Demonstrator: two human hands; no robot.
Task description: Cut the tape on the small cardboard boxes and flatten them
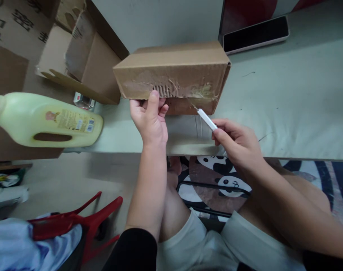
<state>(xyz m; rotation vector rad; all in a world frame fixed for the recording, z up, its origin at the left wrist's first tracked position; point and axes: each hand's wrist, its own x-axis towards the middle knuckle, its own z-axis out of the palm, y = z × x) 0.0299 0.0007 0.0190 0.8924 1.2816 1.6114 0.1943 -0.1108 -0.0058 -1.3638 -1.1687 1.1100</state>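
A closed brown cardboard box (174,71) with torn tape along its near side rests on a pale green table (287,113). My left hand (150,118) grips the box's lower near edge, thumb on the torn side and fingers curled under. My right hand (236,141) is closed on a slim white cutter (206,119). The cutter's tip points at the box's lower near edge, right beside the torn tape.
A pale yellow bottle (47,120) lies at the table's left end. Open cardboard boxes (83,60) stand behind it. A dark phone (256,34) lies at the back right. A red plastic chair (83,222) is below left; my knees are under the table edge.
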